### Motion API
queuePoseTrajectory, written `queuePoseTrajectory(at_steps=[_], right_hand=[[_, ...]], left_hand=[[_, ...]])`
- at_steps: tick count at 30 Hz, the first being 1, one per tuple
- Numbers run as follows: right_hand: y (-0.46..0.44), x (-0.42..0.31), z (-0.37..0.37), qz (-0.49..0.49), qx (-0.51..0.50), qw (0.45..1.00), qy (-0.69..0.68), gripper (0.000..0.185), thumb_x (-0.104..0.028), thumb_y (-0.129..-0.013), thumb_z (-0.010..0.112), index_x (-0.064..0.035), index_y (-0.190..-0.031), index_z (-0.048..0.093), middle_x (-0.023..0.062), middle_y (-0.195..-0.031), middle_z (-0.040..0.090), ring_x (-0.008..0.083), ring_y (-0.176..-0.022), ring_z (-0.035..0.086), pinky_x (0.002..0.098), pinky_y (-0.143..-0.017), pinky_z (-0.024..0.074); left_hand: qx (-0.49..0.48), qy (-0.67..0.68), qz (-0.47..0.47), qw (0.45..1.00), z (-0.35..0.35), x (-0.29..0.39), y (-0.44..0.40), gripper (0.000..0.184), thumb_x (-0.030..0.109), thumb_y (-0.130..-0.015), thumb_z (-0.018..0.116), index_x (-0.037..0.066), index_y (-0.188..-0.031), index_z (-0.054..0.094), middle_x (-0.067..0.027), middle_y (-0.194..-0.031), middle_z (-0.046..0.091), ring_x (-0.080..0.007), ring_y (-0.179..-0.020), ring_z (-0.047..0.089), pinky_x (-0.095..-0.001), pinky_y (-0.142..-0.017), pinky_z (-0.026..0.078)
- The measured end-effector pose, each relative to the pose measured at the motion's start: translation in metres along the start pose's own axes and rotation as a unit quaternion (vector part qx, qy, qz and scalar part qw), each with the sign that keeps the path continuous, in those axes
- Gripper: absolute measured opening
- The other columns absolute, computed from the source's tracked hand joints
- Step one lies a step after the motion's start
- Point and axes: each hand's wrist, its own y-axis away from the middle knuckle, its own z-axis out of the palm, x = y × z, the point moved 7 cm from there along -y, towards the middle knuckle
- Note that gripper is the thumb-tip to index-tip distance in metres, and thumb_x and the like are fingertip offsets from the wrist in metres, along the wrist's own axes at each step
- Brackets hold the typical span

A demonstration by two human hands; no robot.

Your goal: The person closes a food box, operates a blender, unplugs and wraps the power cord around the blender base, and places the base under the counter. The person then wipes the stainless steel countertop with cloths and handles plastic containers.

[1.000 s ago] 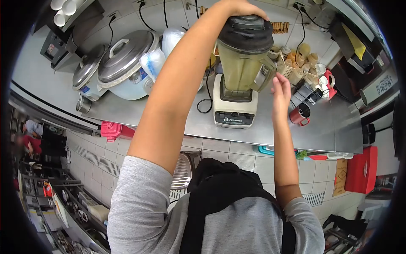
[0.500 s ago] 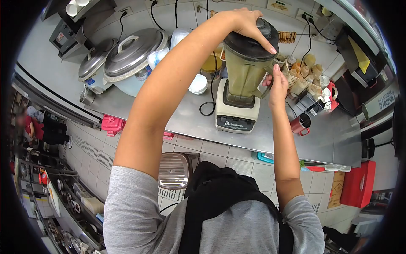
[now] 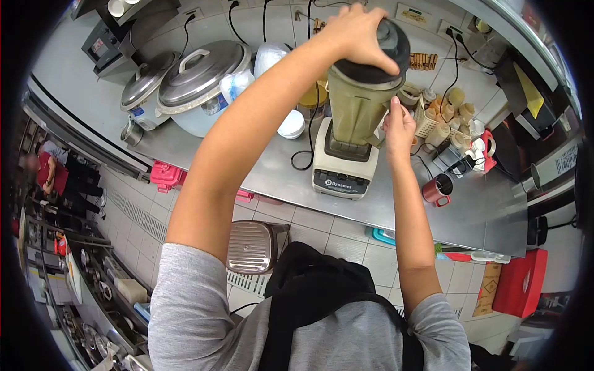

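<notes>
Atop the white base (image 3: 344, 162), greenish blender jar (image 3: 359, 110), contents unclear.

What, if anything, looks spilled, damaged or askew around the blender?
No spill or damage shows on the counter. The black lid seems tilted on the blender jar, but the left hand hides part of its edge.
</notes>
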Motion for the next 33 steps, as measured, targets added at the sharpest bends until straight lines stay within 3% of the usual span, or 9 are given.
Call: queuePoseTrajectory(at_steps=[2,14,16,18,20,22,27,29,33], right_hand=[[-0.001,0.004,-0.003,-0.01,-0.003,1.0,0.018,0.035,-0.032,-0.09,0.056,-0.0095,-0.064,0.052,-0.0061,-0.053,0.04,0.0028,-0.046,0.035,0.0203,-0.043,0.0284],[-0.026,-0.033,-0.028,-0.003,0.03,0.994,0.102,0.038,-0.039,-0.09,0.055,-0.0017,-0.083,0.057,0.0007,-0.069,0.053,0.0075,-0.059,0.047,0.0224,-0.054,0.0394],[-0.046,-0.046,-0.033,-0.03,0.03,0.992,0.12,0.036,-0.036,-0.089,0.057,-0.0002,-0.085,0.058,0.0004,-0.069,0.054,0.0087,-0.06,0.048,0.0243,-0.055,0.0407],[-0.063,-0.067,-0.028,-0.106,0.002,0.973,0.206,0.032,-0.032,-0.087,0.059,0.0002,-0.084,0.059,0.0007,-0.07,0.056,0.0103,-0.059,0.049,0.0264,-0.056,0.0421],[-0.075,-0.086,-0.023,-0.176,0.008,0.957,0.231,0.027,-0.027,-0.085,0.061,-0.0001,-0.082,0.062,0.0027,-0.066,0.058,0.0121,-0.058,0.05,0.0268,-0.058,0.0428],[-0.079,-0.113,-0.002,-0.212,-0.052,0.901,0.375,0.024,-0.024,-0.083,0.062,-0.0009,-0.086,0.066,0.0064,-0.068,0.062,0.014,-0.062,0.056,0.0278,-0.062,0.0453],[-0.087,-0.131,0.069,-0.211,-0.203,0.804,0.518,0.022,-0.02,-0.081,0.063,-0.0011,-0.09,0.068,0.0113,-0.075,0.066,0.0176,-0.072,0.064,0.0308,-0.067,0.0508],[-0.095,-0.086,0.088,0.022,-0.388,0.778,0.494,0.026,-0.02,-0.081,0.062,0.0,-0.097,0.066,0.0136,-0.086,0.067,0.0207,-0.076,0.064,0.0325,-0.067,0.0548],[-0.091,-0.058,0.107,0.178,-0.404,0.699,0.562,0.037,-0.022,-0.087,0.055,-0.0012,-0.116,0.057,0.02,-0.111,0.057,0.0279,-0.088,0.062,0.0384,-0.075,0.054]], left_hand=[[-0.003,0.133,-0.009,0.991,-0.042,0.014,0.007,0.096,0.058,-0.05,0.074,-0.005,-0.119,0.051,-0.0302,-0.113,0.054,-0.0392,-0.107,0.052,-0.0394,-0.093,0.042],[0.094,0.345,-0.156,0.921,-0.024,-0.036,0.004,0.101,0.054,-0.052,0.079,-0.008,-0.123,0.042,-0.0238,-0.117,0.054,-0.0312,-0.109,0.053,-0.0365,-0.094,0.041],[0.127,0.376,-0.144,0.907,-0.024,-0.037,0.009,0.075,0.049,-0.064,0.075,-0.003,-0.113,0.052,-0.0165,-0.104,0.061,-0.0238,-0.097,0.059,-0.0335,-0.087,0.046],[0.076,0.487,-0.269,0.827,-0.005,-0.05,0.018,0.111,0.057,-0.049,0.078,-0.004,-0.131,0.035,-0.0244,-0.125,0.046,-0.0347,-0.108,0.053,-0.0393,-0.089,0.046],[0.094,0.495,-0.269,0.821,-0.007,-0.054,0.021,0.11,0.052,-0.054,0.078,-0.007,-0.132,0.028,-0.0239,-0.121,0.048,-0.0312,-0.104,0.055,-0.0372,-0.087,0.047],[0.084,0.623,-0.29,0.722,0.008,-0.061,0.022,0.105,0.049,-0.056,0.077,-0.007,-0.13,0.028,-0.0234,-0.116,0.049,-0.0294,-0.1,0.057,-0.037,-0.086,0.048],[0.139,0.731,-0.258,0.617,0.011,-0.066,0.031,0.079,0.051,-0.064,0.071,-0.004,-0.113,0.043,-0.0151,-0.1,0.056,-0.0222,-0.085,0.061,-0.0401,-0.072,0.052],[0.141,0.736,-0.254,0.611,0.005,-0.064,0.036,0.073,0.051,-0.065,0.07,-0.002,-0.109,0.047,-0.0127,-0.095,0.058,-0.0207,-0.083,0.061,-0.0394,-0.07,0.052],[0.138,0.721,-0.262,0.626,-0.003,-0.065,0.047,0.059,0.057,-0.068,0.062,0.006,-0.097,0.057,-0.0062,-0.087,0.062,-0.0177,-0.08,0.06,-0.0377,-0.071,0.05]])
